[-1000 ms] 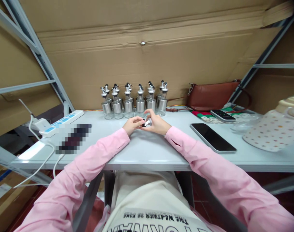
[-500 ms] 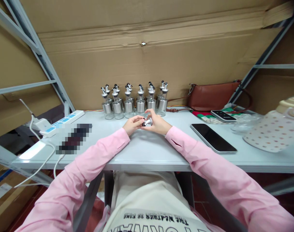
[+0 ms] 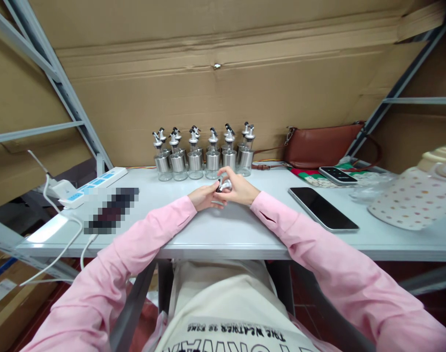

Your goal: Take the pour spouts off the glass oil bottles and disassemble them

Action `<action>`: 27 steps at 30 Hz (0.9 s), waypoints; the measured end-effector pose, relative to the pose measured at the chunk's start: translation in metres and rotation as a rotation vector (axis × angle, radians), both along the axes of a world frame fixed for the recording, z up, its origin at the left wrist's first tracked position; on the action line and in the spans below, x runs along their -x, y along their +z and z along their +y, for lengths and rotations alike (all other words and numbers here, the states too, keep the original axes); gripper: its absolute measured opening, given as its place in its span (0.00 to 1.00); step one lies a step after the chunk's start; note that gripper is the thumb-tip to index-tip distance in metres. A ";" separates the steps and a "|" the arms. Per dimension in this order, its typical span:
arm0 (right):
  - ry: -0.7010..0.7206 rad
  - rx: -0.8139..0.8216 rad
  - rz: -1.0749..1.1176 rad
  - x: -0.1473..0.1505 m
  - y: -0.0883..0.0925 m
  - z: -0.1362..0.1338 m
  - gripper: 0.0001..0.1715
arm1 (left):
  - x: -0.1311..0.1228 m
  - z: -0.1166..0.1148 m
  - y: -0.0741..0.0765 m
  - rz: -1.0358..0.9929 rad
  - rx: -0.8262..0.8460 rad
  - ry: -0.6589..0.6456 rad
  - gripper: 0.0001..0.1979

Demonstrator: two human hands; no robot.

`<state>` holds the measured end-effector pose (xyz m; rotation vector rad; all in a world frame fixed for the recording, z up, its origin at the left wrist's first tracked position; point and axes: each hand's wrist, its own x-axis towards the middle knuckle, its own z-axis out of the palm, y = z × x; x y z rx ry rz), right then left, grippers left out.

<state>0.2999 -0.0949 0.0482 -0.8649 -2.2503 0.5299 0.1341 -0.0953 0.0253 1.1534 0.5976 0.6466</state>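
Your right hand (image 3: 240, 189) is closed around a small metal spout cap (image 3: 225, 185). The fingers curl over it from the 3 o'clock side, so the cap sits just above the surface (image 3: 223, 230), near its middle. Your left hand (image 3: 204, 198) comes from 9 o'clock with the fingers stretched flat toward the cap. The fingertips reach it, but I cannot tell if they pinch it or only support it from below.

Both wrists lie low on the surface. I think this is for steadiness, because such a small piece is easier to control when the arms are rested.

The glass bottles (image 3: 204, 159), each one with its own spout on top, stand upright and close together at 12 o'clock from your hands, near the cardboard wall. There they are within reach but not under your fingers.

A phone (image 3: 323, 208) lies flat with a dark screen at 3 o'clock, well apart from the hands. A brown bag (image 3: 320, 145) leans on the wall at 2 o'clock. A power strip (image 3: 94, 186) lies at 9 o'clock.
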 end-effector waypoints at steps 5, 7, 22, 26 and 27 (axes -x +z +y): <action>0.004 -0.021 -0.029 0.000 0.001 -0.002 0.26 | 0.000 0.000 -0.001 -0.036 0.041 0.020 0.21; 0.000 -0.024 -0.041 0.000 0.003 -0.003 0.25 | 0.001 0.000 0.000 -0.033 0.036 0.021 0.20; -0.042 -0.160 -0.128 0.002 0.009 -0.013 0.20 | -0.001 -0.005 0.004 -0.060 0.022 0.034 0.15; -0.068 -0.192 -0.157 0.003 0.010 -0.015 0.21 | 0.000 -0.004 0.004 -0.043 0.008 0.053 0.15; -0.073 -0.205 -0.161 0.003 0.010 -0.015 0.21 | 0.000 -0.004 0.004 -0.036 0.001 0.061 0.15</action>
